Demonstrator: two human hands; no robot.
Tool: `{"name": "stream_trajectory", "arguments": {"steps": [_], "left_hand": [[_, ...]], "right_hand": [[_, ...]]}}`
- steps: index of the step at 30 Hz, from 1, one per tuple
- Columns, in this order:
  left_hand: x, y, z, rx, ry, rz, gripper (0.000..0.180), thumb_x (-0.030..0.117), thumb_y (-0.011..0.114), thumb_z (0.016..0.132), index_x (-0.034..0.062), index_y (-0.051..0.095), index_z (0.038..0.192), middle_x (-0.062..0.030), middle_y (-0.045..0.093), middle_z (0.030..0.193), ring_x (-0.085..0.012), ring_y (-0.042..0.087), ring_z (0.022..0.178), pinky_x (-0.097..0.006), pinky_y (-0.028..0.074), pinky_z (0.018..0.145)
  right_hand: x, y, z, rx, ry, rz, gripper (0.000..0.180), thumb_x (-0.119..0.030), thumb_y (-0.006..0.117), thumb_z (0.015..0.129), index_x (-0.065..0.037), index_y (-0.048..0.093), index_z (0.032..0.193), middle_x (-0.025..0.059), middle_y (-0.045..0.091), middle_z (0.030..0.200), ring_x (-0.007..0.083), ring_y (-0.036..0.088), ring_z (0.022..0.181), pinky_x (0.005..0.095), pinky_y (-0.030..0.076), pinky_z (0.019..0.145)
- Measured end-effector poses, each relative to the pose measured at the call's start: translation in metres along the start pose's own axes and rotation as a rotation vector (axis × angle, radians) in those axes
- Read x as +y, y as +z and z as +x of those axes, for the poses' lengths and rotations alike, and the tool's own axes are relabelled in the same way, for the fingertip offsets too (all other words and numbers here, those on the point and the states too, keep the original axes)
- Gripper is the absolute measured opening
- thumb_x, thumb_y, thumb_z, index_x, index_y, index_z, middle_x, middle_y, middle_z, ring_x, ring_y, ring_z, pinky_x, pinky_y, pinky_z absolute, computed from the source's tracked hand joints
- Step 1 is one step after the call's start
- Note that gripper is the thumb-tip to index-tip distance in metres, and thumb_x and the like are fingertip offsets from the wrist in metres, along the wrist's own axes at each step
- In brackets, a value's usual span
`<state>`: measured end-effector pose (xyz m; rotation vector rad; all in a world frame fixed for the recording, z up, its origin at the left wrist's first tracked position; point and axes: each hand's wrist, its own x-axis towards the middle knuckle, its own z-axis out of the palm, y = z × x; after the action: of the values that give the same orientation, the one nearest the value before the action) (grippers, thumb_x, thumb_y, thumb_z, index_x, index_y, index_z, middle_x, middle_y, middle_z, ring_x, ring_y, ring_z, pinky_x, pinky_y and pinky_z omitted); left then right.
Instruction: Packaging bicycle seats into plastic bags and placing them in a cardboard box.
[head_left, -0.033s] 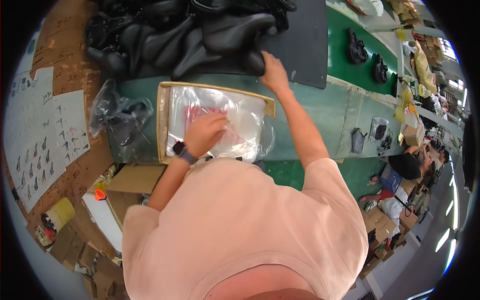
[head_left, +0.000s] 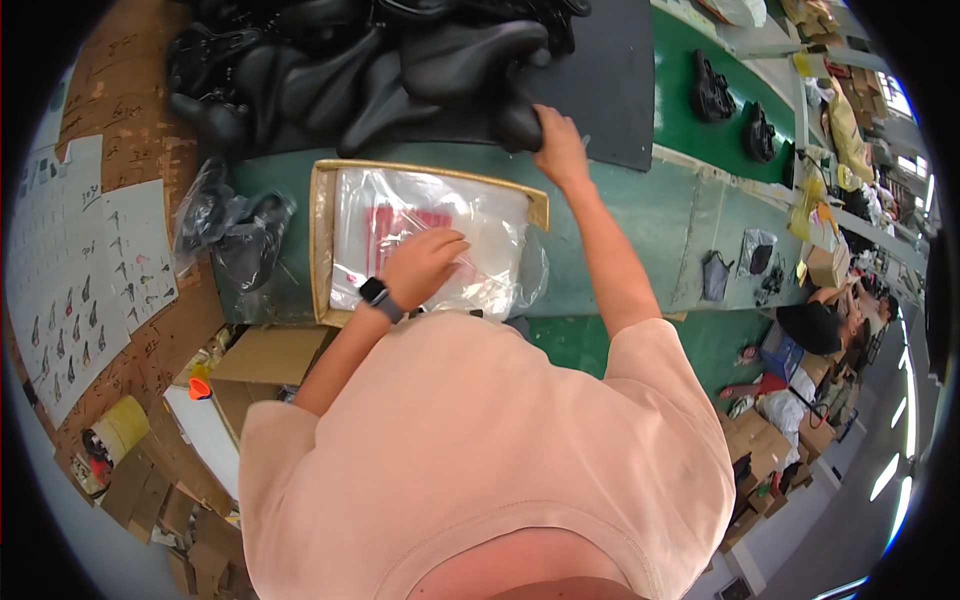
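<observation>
My right hand (head_left: 562, 150) is closed at the narrow nose of a black bicycle saddle (head_left: 517, 122), at the right front of a heap of similar black saddles (head_left: 345, 85). Part of its grip is hidden. My left hand (head_left: 425, 268), with a dark watch on the wrist, is over a shallow cardboard box (head_left: 323, 240). Its fingers are bent together on the clear plastic bags (head_left: 495, 250) in the box and seem to pinch the top one. Red print shows through the plastic beside that hand.
Left of the box lies a plastic-wrapped black saddle (head_left: 255, 235) on the green bench (head_left: 620, 225). A dark mat (head_left: 615, 90) lies under the heap. Two black saddles (head_left: 712, 85) rest on a green surface to the right. Farther right, another person (head_left: 815, 325) is near boxes.
My right hand has shifted slightly right and down at the saddle's nose. My left hand has moved a little to the right over the bags, and its wrist has turned slightly.
</observation>
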<state>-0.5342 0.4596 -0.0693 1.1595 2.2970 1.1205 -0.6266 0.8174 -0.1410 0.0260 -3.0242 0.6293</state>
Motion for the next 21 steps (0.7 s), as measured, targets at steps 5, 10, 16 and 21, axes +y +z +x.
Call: {"name": "stream_trajectory", "arguments": {"steps": [5,10,16,21], "left_hand": [[-0.051,0.09,-0.045,-0.365,-0.003,0.208,0.062,0.02,0.083,0.083,0.0097,0.063,0.141,-0.0163,0.054,0.157,-0.0345,0.048,0.149,-0.053,0.037,0.124],[-0.069,0.034,-0.053,-0.369,-0.132,0.416,0.031,0.033,0.074,0.092,0.0118,0.078,0.114,-0.012,0.057,0.156,-0.0334,0.043,0.153,-0.062,0.026,0.127],[-0.077,0.014,-0.046,-0.074,-0.3,0.444,0.026,0.031,0.066,0.099,0.0106,0.081,0.102,-0.0165,0.077,0.114,-0.0363,0.069,0.115,-0.056,0.046,0.109],[-0.04,0.103,0.009,0.236,-0.485,-0.075,0.024,0.03,0.07,0.099,0.0066,0.075,0.097,-0.0215,0.075,0.094,-0.0439,0.072,0.09,-0.051,0.058,0.079]], "right_hand": [[0.08,-0.042,-0.158,0.041,0.056,-0.161,0.077,0.008,0.072,0.072,-0.006,0.057,0.146,0.014,0.063,0.147,0.0388,0.053,0.144,0.0547,0.041,0.12],[0.043,-0.041,-0.328,-0.033,0.286,-0.3,0.094,0.002,0.079,0.064,-0.003,0.049,0.153,0.0182,0.056,0.15,0.0446,0.048,0.142,0.053,0.038,0.122],[0.0,0.001,-0.367,0.074,0.47,0.225,0.114,-0.034,0.095,0.076,0.003,0.032,0.163,0.0293,0.044,0.157,0.0486,0.041,0.147,0.0527,0.036,0.124],[0.021,0.039,-0.297,0.314,1.273,0.1,0.133,-0.049,0.096,0.073,0.002,0.018,0.168,0.0328,0.038,0.162,0.0476,0.036,0.152,0.055,0.038,0.123]]}}
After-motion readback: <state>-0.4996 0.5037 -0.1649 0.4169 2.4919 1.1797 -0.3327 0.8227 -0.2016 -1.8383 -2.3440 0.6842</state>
